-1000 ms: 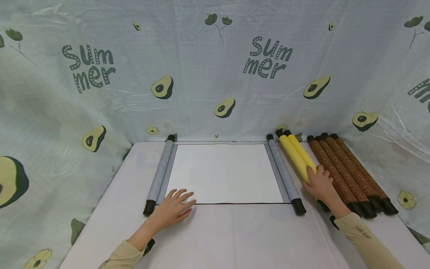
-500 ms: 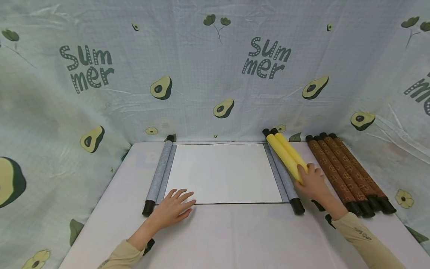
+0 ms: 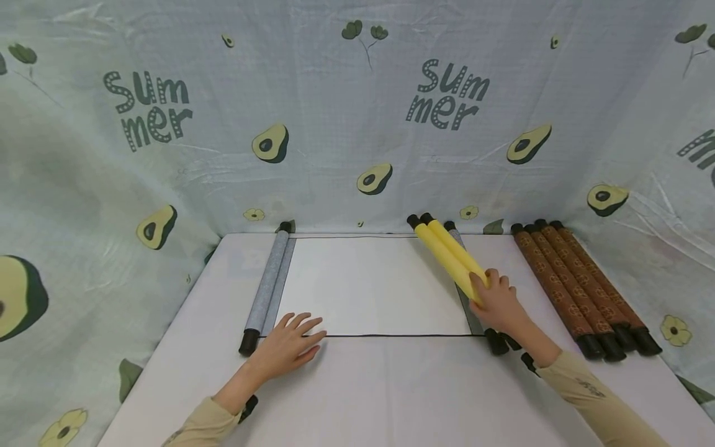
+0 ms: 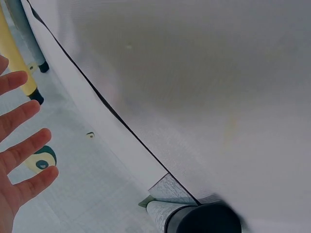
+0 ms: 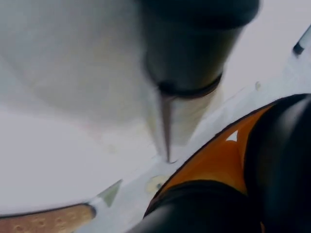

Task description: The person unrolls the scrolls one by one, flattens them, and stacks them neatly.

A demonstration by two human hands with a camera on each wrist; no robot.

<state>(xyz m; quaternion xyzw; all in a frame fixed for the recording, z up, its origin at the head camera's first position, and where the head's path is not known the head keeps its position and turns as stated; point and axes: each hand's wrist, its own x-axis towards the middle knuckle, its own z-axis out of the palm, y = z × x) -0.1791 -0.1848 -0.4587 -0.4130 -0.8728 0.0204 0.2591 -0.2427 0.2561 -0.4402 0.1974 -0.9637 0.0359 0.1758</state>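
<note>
My right hand [image 3: 497, 304] grips a pair of yellow rolls [image 3: 449, 257] with black ends, holding them slanted over the right grey roller of the spread scroll. That scroll shows a white sheet [image 3: 368, 285] between the left grey roller [image 3: 269, 282] and the right one. Beside the lower end of the left roller, my left hand [image 3: 287, 347] has its fingers spread and holds nothing. The left wrist view shows those spread fingers [image 4: 29, 145] and a black roller end [image 4: 206, 221]. Large blurred black ends [image 5: 194, 48] fill much of the right wrist view; the right hand is not discernible there.
Several brown patterned rolls [image 3: 581, 288] with black ends lie side by side on the right of the white table [image 3: 357, 391]. Behind the table hangs a pale curtain [image 3: 324, 93] printed with avocados and lettering.
My right hand has carried the yellow rolls leftward, from beside the right grey roller to over it and the sheet's right edge. My left hand has stayed in place.
</note>
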